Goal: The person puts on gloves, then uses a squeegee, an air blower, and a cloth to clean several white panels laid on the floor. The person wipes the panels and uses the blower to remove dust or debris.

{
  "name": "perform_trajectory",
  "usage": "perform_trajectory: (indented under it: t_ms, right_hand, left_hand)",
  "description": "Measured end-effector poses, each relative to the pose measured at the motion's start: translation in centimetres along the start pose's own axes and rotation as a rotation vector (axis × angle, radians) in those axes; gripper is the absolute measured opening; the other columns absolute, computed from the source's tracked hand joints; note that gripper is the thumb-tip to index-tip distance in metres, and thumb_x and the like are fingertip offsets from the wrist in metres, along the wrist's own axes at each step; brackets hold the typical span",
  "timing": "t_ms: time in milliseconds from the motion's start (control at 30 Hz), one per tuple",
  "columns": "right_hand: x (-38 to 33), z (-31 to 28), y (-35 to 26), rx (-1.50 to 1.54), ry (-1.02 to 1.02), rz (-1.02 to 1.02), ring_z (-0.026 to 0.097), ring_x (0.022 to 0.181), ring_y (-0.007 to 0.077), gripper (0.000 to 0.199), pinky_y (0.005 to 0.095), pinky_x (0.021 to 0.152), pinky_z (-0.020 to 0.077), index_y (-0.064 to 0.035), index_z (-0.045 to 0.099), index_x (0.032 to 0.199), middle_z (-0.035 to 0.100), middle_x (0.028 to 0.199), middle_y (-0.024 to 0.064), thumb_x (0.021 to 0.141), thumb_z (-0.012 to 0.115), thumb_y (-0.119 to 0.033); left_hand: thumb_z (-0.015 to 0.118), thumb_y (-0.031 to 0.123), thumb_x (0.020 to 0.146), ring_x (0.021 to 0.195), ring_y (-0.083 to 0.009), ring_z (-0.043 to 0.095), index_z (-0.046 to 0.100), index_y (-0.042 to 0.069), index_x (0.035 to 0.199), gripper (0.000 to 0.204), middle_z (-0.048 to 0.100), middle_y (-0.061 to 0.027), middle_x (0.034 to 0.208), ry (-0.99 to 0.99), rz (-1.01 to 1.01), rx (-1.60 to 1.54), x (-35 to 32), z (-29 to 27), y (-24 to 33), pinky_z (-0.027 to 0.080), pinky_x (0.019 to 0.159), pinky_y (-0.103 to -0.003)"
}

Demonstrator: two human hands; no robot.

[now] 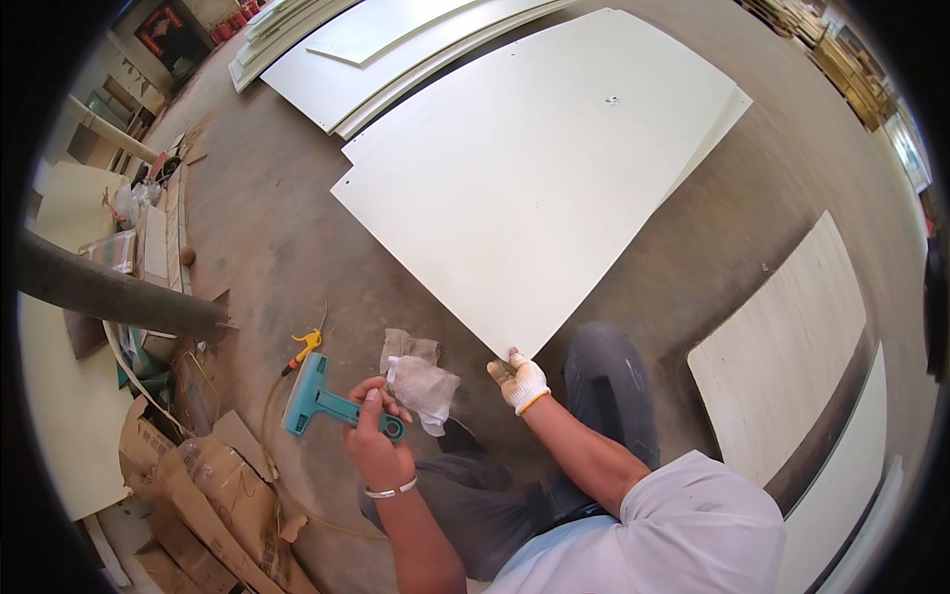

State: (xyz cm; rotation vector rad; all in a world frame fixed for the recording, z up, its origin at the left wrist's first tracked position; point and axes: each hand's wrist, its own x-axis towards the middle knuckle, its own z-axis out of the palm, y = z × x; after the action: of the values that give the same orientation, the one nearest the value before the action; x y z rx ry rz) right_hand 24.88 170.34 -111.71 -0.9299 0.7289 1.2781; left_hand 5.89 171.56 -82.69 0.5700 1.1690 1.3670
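Note:
My bare left hand [378, 432], with a bracelet at the wrist, is closed round the handle of a teal scraper [311, 398]. Its wide head points left, above the floor. My right hand [522, 384], in a white knitted glove, pinches the near corner of a large white panel [534, 188]. The thumb lies on top; the fingers underneath are partly hidden. The panel spreads away from me, with small holes near its left corner and a small mark toward its far right. Crumpled cloths [426, 384] lie on the floor between my hands.
A yellow air blow gun [308, 344] on a hose [265, 421] lies left of the cloths. More white panels [396, 59] are stacked beyond. A pale board [787, 346] lies at right. Folded cardboard [223, 485] and a dark metal post [129, 297] stand at left.

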Motion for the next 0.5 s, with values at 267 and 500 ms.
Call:
perform_trajectory:
  t_ms: [267,500]
  right_hand:
    - [-8.1,-9.5,-2.9,-0.027,0.099,-0.031,0.064,0.088,0.0349,0.019,0.0524,0.078,0.0608,-0.0088,0.057,0.124,0.059,0.114,0.0117,0.106,0.05,-0.01]
    - [-5.8,-10.3,-5.5,-0.309,0.155,0.002,0.064,0.095,0.0333,0.022,0.0534,0.083,0.0551,-0.0114,0.062,0.122,0.065,0.11,0.0115,0.102,0.055,-0.014]
  left_hand:
    - [0.061,0.008,0.097,0.069,-0.0119,0.055,0.066,-0.002,0.11,0.017,0.057,-0.0031,0.08,-0.093,-0.084,0.037,1.3,0.4,-0.1,0.049,0.059,-0.03]
    - [0.062,0.007,0.095,0.059,-0.0105,0.052,0.071,-0.005,0.109,0.02,0.054,0.0014,0.069,-0.129,-0.132,0.282,8.1,7.0,-5.5,0.047,0.051,-0.029]
